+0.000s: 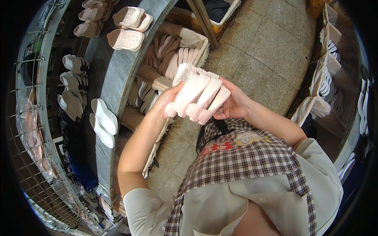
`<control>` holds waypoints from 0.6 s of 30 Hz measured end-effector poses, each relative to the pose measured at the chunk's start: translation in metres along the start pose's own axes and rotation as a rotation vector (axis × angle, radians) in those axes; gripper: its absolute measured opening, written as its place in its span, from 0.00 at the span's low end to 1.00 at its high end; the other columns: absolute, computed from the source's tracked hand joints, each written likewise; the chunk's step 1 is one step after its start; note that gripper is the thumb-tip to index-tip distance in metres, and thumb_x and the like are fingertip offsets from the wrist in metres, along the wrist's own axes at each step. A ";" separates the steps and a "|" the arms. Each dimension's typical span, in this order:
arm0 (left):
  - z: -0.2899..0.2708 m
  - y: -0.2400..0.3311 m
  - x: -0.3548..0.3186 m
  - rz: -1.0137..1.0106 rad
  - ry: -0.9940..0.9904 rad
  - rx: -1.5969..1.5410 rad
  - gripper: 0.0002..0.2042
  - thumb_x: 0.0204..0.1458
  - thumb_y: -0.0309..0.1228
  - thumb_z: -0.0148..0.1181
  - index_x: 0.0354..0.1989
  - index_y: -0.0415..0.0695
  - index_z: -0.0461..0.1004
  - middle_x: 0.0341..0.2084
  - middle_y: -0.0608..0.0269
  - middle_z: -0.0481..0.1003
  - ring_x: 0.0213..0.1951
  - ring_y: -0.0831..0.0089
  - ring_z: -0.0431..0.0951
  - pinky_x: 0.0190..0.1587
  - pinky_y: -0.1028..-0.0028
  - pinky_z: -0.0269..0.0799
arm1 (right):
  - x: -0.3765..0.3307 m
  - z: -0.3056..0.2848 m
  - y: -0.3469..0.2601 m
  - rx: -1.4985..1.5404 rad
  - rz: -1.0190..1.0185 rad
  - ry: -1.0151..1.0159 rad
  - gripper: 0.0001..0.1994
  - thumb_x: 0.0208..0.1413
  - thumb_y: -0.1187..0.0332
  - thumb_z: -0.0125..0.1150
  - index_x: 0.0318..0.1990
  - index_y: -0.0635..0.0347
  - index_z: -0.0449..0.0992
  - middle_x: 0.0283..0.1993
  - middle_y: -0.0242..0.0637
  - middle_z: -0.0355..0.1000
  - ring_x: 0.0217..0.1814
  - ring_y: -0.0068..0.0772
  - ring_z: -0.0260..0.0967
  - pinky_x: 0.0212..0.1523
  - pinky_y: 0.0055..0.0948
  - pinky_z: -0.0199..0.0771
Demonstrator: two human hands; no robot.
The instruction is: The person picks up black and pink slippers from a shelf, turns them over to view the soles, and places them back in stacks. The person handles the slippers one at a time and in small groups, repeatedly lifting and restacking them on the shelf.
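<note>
In front of my apron, between both hands, is a stack of several pale pink foam clogs (200, 92) with small holes in their surface. My left hand (167, 101) is closed around the stack's left side, with the thumb on top. My right hand (234, 101) grips the opposite side, its fingers partly hidden behind the clogs. Just beyond the stack, a cloth-lined bin (202, 49) holds many similar pink shoe pieces (181, 61) standing in rows.
A grey metal bench (120, 74) runs along my left, bearing pink clogs (128, 39) and a pair of white shoe pieces (104, 122). More clogs (72, 103) stand farther left. Cloth-lined bins (313, 110) line the right side of the tiled floor (267, 47).
</note>
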State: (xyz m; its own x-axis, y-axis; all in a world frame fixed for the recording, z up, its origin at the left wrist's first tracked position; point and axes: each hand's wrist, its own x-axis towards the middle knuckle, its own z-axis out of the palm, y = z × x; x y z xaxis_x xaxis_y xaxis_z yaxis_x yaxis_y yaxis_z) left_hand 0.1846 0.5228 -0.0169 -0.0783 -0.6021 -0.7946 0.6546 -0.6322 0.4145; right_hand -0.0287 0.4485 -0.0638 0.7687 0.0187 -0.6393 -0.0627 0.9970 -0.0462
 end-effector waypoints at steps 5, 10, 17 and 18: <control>0.002 0.002 0.005 -0.022 0.025 -0.040 0.22 0.61 0.39 0.44 0.57 0.33 0.60 0.51 0.46 0.69 0.50 0.60 0.73 0.53 0.63 0.69 | 0.004 -0.004 -0.002 0.050 -0.001 0.027 0.31 0.56 0.36 0.40 0.53 0.51 0.67 0.49 0.44 0.66 0.45 0.43 0.66 0.39 0.44 0.72; 0.001 0.002 0.005 0.003 0.014 -0.001 0.23 0.61 0.39 0.44 0.57 0.33 0.60 0.51 0.46 0.68 0.50 0.60 0.72 0.54 0.63 0.68 | 0.003 -0.004 -0.005 0.078 0.005 -0.040 0.32 0.55 0.36 0.41 0.56 0.50 0.64 0.51 0.47 0.63 0.48 0.45 0.62 0.42 0.47 0.69; -0.006 0.002 -0.001 0.072 0.046 -0.129 0.19 0.59 0.35 0.49 0.53 0.32 0.63 0.42 0.48 0.73 0.41 0.63 0.77 0.40 0.69 0.78 | 0.005 -0.006 -0.007 0.082 -0.032 -0.127 0.32 0.56 0.38 0.40 0.60 0.48 0.63 0.58 0.39 0.64 0.57 0.42 0.63 0.51 0.50 0.67; -0.006 0.002 -0.006 0.118 0.099 -0.057 0.20 0.58 0.34 0.51 0.53 0.32 0.63 0.42 0.49 0.74 0.39 0.64 0.78 0.41 0.69 0.78 | 0.007 -0.006 -0.008 0.105 -0.047 -0.196 0.32 0.55 0.36 0.39 0.59 0.47 0.65 0.56 0.40 0.65 0.55 0.40 0.64 0.47 0.47 0.68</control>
State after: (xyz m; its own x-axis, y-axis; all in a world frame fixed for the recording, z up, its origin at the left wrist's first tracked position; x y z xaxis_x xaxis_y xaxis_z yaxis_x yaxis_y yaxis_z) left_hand 0.1906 0.5284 -0.0137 0.0739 -0.6176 -0.7830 0.6965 -0.5299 0.4838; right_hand -0.0260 0.4400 -0.0724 0.8790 -0.0239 -0.4762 0.0349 0.9993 0.0142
